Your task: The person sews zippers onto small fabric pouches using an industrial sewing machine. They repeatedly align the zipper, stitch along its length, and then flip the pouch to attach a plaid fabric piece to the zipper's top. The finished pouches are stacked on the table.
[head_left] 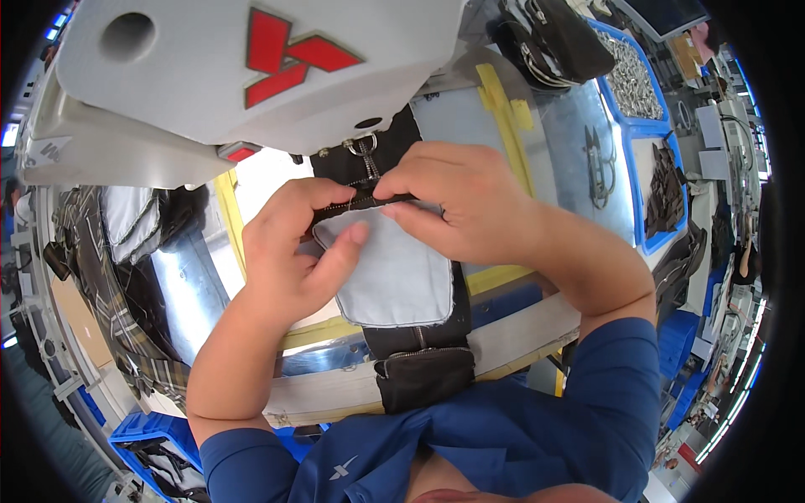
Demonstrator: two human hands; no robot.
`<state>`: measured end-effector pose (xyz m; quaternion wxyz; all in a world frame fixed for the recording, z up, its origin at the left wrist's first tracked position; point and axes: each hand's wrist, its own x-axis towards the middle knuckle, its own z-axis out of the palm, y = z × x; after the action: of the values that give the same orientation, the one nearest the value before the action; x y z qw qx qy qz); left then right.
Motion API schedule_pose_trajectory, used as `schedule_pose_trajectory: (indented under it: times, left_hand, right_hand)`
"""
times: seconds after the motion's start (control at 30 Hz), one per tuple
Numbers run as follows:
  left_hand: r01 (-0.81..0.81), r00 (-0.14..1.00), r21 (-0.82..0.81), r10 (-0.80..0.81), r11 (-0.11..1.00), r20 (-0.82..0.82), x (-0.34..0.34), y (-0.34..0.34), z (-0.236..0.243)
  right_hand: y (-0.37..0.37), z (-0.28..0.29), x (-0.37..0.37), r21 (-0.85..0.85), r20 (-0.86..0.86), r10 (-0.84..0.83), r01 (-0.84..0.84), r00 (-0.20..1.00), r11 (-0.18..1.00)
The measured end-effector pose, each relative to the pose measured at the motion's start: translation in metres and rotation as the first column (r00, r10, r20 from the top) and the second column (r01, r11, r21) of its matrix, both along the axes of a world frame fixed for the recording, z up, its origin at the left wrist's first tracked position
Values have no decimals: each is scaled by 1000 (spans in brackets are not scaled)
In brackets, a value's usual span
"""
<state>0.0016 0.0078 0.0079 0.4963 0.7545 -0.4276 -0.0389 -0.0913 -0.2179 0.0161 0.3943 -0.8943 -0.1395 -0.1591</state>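
Observation:
My left hand point(293, 251) is closed on the left end of a dark zipper edge point(359, 201), index finger on the zipper and thumb on a pale grey fabric piece point(390, 277). My right hand point(444, 193) pinches the right part of that zipper edge. The grey piece hangs toward me over a black strip point(419, 344), which has a zipped black pouch point(423, 377) at the near end and a metal D-ring point(362, 142) beyond my hands. Just above sits the white head of a sewing machine point(193, 92) with a red emblem.
Blue trays with metal pieces point(633, 71) and dark pieces point(658, 180) line the right, beside scissors point(599, 168) and black pouches point(549, 42). Plaid fabric point(96, 277) and grey pieces point(126, 222) lie left. A blue bin point(155, 436) stands lower left.

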Motion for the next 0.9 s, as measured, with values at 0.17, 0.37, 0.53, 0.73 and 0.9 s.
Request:
schedule_pose_trajectory:
  times: [0.17,0.37,0.53,0.73,0.9]
  left_hand:
    - [53,999,-31,-53,998,-7,3,0,-6]
    - [29,998,22,-27,999,-52,0,-1,-1]
    - [15,1000,25,-15,1000,-25,-1,0,-1]
    - [16,998,-19,-15,1000,56,-4,-2,-2]
    - [19,999,-6,-18,1000,41,-3,-2,-1]
  right_hand:
    - [2,-2,1,-7,49,24,-24,999,1000]
    - [1,-4,2,0,62,29,-29,998,1000]
    - [0,-4,2,59,-17,45,-44,999,997]
    - [3,0,4,194,-109,61,-39,992,980]
    - [3,0,4,191,-141,56,-28,988,981]
